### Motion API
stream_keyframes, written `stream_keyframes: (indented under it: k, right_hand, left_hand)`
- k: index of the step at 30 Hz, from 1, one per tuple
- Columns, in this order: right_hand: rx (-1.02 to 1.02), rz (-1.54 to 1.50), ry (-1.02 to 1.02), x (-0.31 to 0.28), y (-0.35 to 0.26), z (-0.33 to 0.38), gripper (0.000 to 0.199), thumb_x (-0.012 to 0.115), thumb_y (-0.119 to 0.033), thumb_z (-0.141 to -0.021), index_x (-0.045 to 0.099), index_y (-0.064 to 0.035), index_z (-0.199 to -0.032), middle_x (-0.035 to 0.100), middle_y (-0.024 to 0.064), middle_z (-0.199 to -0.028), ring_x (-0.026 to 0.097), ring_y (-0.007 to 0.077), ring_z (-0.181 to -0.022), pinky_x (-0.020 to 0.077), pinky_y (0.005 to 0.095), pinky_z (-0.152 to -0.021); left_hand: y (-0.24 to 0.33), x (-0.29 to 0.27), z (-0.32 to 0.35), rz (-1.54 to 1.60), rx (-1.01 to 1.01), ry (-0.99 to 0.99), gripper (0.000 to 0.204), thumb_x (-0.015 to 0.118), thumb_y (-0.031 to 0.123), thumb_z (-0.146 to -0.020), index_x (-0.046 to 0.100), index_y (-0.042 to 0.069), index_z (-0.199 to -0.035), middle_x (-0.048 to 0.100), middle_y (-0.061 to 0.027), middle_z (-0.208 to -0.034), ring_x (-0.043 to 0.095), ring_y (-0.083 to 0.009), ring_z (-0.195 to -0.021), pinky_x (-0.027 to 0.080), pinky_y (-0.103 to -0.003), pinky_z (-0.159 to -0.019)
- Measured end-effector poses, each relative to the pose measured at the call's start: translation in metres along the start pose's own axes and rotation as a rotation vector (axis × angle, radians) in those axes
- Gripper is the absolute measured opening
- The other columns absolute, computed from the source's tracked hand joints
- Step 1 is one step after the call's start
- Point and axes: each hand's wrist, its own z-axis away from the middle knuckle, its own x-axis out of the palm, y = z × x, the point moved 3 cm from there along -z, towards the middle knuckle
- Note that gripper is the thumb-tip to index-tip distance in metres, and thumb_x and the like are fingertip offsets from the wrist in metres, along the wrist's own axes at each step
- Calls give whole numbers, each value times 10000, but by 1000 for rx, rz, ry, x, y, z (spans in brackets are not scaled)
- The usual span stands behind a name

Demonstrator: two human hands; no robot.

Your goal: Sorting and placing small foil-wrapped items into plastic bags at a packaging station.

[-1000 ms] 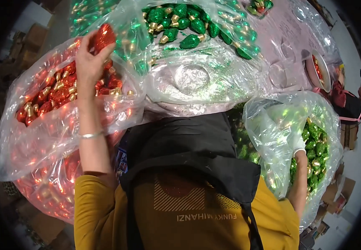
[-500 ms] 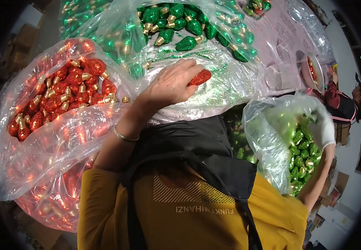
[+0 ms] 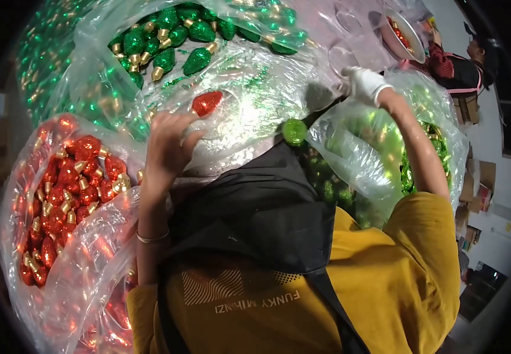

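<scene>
On the clear plastic sheet (image 3: pixel 238 76) lies a red glitter bulb ornament (image 3: pixel 207 102), its near end beside the fingertips of my left hand (image 3: pixel 172 141). That bare hand is open, thumb and fingers apart. My right hand (image 3: pixel 366 87), in a white glove, hovers above the table's edge by the light-green bag; its fingers point left, slightly bent and apart, with nothing visible in them. A round light-green glitter ornament (image 3: pixel 294 132) appears at the near edge of the sheet, left of this hand. Whether it rests there or is in the air, I cannot tell.
Dark green bulb ornaments (image 3: pixel 176 35) with gold caps spill from an open bag at the back. On the left stands a bag of red bulbs (image 3: pixel 69 189), on the right a bag of light-green ones (image 3: pixel 350 153). Beyond are a white bowl (image 3: pixel 396 38) and another person (image 3: pixel 459 71).
My left hand has let go of the red bulb and drawn back. My right hand has come out of the light-green bag to the table's edge. A light-green ornament now shows there.
</scene>
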Motion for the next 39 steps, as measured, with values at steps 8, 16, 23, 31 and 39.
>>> stream_keyframes:
  k: [8, 16, 23, 31, 39]
  right_hand:
    - [-369, 204, 10, 109, -150, 35, 569, 680, -441, -745, 568, -22, -1112, 577, 248, -1019, 572, 447, -962, 478, 489, -793]
    - [-515, 295, -174, 107, -130, 19, 504, 684, -391, -727, 612, -43, -1084, 643, 191, -1008, 646, 322, -894, 515, 419, -782]
    - [-381, -230, 37, -19, -140, -65, 597, 721, -339, -654, 619, -24, -1151, 659, 127, -1081, 650, 251, -878, 528, 360, -785]
    - [-796, 402, 181, 39, -262, -169, 654, 692, -450, -649, 613, -124, -1210, 461, 233, -1313, 545, 348, -1113, 443, 397, -961]
    - [-586, -517, 45, 12, -182, -160, 624, 685, -462, -707, 601, -111, -1216, 593, 170, -1117, 601, 256, -1000, 480, 369, -892]
  left_hand:
    - [-4, 1, 0, 29, -20, 88, 141, 642, 129, -808, 616, 21, -896, 625, -140, -822, 575, -326, -832, 403, -425, -901]
    - [10, -7, 10, -151, -21, 56, 127, 653, 58, -770, 617, 20, -886, 616, -125, -890, 579, -291, -970, 353, -476, -986]
    - [19, -23, 22, -270, -85, 47, 132, 627, 67, -786, 609, 31, -912, 589, -112, -959, 535, -284, -1077, 318, -493, -1016]
    - [21, -26, 23, -189, -152, -121, 170, 514, -34, -716, 570, 50, -854, 532, -122, -893, 522, -310, -996, 329, -501, -977]
    - [16, -24, 31, -164, -65, 34, 138, 568, -1, -752, 598, 53, -875, 551, -138, -1019, 495, -335, -1102, 329, -475, -1002]
